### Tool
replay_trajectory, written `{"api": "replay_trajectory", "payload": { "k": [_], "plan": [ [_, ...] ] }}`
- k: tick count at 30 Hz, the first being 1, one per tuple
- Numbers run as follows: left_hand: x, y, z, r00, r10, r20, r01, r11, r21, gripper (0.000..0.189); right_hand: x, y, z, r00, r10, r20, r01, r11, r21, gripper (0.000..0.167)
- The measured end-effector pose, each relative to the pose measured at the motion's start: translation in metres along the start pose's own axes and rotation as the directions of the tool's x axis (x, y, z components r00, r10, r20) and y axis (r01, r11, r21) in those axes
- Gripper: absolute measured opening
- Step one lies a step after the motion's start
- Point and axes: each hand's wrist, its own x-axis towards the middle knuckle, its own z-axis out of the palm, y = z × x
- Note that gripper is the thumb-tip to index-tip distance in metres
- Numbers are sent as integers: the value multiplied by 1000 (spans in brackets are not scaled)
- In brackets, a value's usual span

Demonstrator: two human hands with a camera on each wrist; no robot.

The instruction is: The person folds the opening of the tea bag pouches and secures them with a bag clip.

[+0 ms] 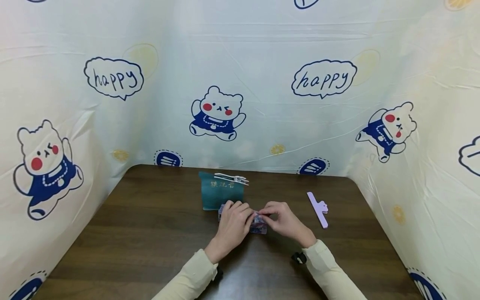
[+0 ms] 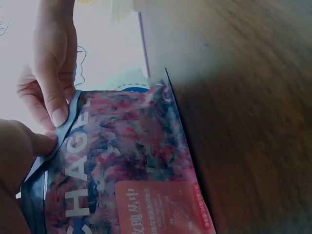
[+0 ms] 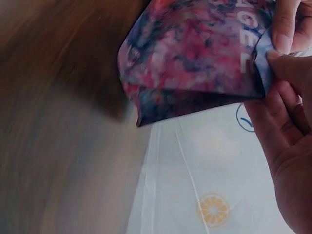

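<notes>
A pink and blue patterned pouch [image 1: 258, 228] with white lettering stands at the middle of the table. Its top edge is folded over into a narrow strip, plain in the left wrist view, where the pouch [image 2: 131, 134] also shows a pink label. My left hand [image 1: 234, 222] pinches that folded edge between thumb and fingers. Close beside it, my right hand [image 1: 283, 218] pinches the same edge near the pouch's right corner. In the right wrist view the pouch [image 3: 185, 53] has an open gusset at its side, and both thumbs press on the fold.
Behind the hands a teal packet [image 1: 221, 199] with gold characters lies on the wooden table [image 1: 150, 233]. White plastic forks [image 1: 231, 179] lie at its upper edge. A lilac sealing clip [image 1: 318, 210] is off to the right. Printed cloth [image 1: 262, 50] surrounds the table.
</notes>
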Motion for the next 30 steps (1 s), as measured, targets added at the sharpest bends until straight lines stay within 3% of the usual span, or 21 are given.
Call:
{"api": "replay_trajectory", "payload": {
  "k": [6, 9, 15, 22, 30],
  "plan": [
    [0, 1, -1, 1000, 11, 9, -11, 1000, -19, 9, -1, -4, -8, 995, 76, 69, -76, 997, 0, 24],
    [-1, 2, -2, 1000, 9, 22, -8, 1000, -30, 9, 0, -7, -9, 993, 74, 96, -72, 997, -23, 26],
    [-2, 2, -2, 1000, 2, 22, -1, 1000, -23, 10, -1, -6, -8, 995, 52, 83, -49, 998, -31, 24],
    [-4, 0, -1, 1000, -3, 26, 4, 1000, -12, 9, -8, 0, -11, 987, 138, 86, -140, 990, 16, 21],
    [-3, 1, 0, 1000, 1, -2, -1, 1000, -11, 8, -8, -2, -14, 989, 105, 105, -98, 993, -66, 25]
  ]
}}
